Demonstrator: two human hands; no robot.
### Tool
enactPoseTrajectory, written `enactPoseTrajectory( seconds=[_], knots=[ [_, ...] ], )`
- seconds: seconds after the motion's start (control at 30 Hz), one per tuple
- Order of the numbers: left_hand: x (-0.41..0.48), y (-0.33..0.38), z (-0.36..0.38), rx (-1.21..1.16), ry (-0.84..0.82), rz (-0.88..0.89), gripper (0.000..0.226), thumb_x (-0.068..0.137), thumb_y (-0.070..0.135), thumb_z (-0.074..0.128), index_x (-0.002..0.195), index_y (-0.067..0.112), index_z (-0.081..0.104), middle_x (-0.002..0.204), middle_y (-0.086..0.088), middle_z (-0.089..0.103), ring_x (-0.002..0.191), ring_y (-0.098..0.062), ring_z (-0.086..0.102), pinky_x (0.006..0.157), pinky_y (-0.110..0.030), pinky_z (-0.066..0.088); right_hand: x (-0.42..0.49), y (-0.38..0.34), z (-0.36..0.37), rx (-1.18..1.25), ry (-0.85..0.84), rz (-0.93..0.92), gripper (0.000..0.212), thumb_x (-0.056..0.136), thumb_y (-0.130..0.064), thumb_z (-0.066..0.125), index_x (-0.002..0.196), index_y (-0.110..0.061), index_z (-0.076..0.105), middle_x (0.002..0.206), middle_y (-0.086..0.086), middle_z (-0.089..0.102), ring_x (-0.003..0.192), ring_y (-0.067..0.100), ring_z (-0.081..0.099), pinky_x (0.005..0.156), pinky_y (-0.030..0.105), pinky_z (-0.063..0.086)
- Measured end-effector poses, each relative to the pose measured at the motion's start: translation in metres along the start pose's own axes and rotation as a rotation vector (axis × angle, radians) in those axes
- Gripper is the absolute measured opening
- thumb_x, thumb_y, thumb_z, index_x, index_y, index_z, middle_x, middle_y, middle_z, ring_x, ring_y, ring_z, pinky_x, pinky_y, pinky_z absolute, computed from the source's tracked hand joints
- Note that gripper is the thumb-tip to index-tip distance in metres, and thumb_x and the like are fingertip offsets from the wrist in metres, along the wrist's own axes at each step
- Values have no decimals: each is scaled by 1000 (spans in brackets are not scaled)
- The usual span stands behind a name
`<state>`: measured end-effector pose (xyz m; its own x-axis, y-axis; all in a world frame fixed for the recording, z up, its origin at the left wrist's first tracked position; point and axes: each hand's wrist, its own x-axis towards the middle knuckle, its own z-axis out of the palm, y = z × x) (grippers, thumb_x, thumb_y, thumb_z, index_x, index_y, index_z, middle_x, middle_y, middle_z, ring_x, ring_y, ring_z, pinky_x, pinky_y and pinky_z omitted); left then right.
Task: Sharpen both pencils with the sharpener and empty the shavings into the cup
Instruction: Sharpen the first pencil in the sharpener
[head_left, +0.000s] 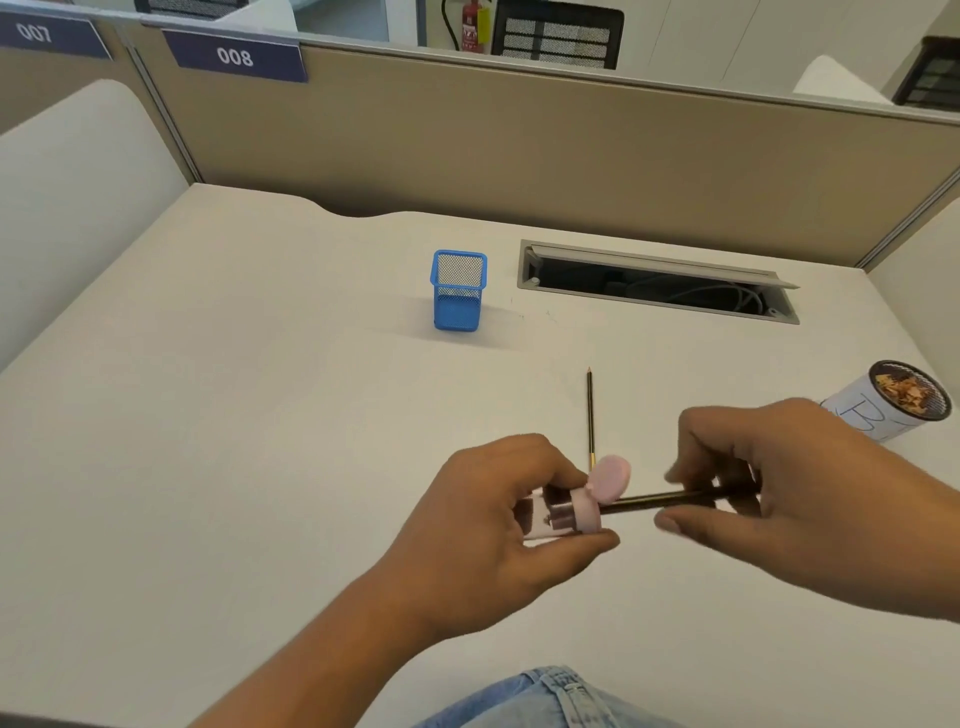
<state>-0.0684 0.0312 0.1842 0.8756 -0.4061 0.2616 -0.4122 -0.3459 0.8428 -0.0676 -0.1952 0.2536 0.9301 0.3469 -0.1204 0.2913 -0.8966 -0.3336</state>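
Observation:
My left hand grips a small sharpener with a clear body and a pink top, its round pink lid flipped open above it. A dark pencil runs from the sharpener's opening to the right, and my right hand pinches its far end. A second dark pencil lies on the desk just behind the hands, tip pointing away from me. A white paper cup holding shavings stands at the right.
A blue mesh pen holder stands at the middle back of the white desk. An open cable tray is recessed behind it to the right. Beige partitions close the back and left sides.

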Motion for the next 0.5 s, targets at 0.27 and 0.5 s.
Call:
enactPoseTrajectory(
  seconds=[0.27,0.5],
  knots=[
    [-1,10,-2,-214,-5,-187,21,71,26,86,78,19,67,67,12,63,48,-2,44,52,-9,36,-3,7,6,-397,324,-538,28,94,-35,57,72,-18,61,57,-2,60,44,27,51,35,34,41],
    [-3,-2,2,193,-41,189,22,78,30,80,89,21,63,75,17,46,62,12,39,58,-2,23,7,-4,4,456,-308,309,35,77,-44,75,58,-22,56,50,-3,53,49,13,37,51,29,31]
  ],
)
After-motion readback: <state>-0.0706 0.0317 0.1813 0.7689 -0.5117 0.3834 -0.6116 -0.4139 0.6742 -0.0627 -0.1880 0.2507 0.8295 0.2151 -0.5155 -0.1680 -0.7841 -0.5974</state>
